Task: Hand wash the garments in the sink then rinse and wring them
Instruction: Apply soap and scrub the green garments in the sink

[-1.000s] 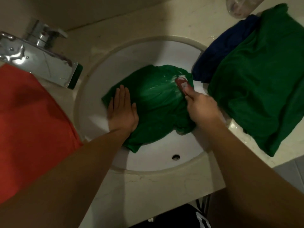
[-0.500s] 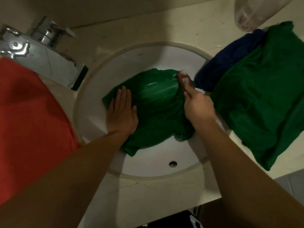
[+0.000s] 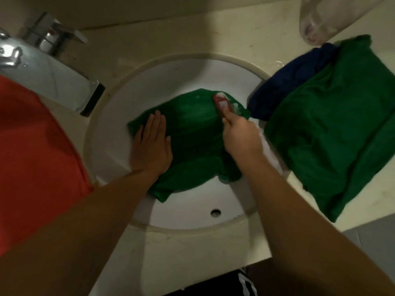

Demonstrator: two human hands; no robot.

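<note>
A wet green garment [image 3: 192, 133] lies spread in the round white sink [image 3: 162, 82], streaked with pale suds. My left hand [image 3: 152, 146] presses flat on its left side, fingers straight. My right hand [image 3: 239, 135] grips a red bar of soap [image 3: 221, 103] and holds it against the garment's far right corner.
A second green garment [image 3: 333, 129] lies on the counter to the right, over a dark blue one [image 3: 286, 84]. An orange cloth [image 3: 32, 157] covers the counter at left. The chrome tap [image 3: 53, 73] juts in from the upper left. A clear plastic container [image 3: 327, 16] stands at the top right. The overflow hole [image 3: 215, 212] is near me.
My right hand has slid the soap a little away from me along the garment's right edge. My left hand stays pressed in place.
</note>
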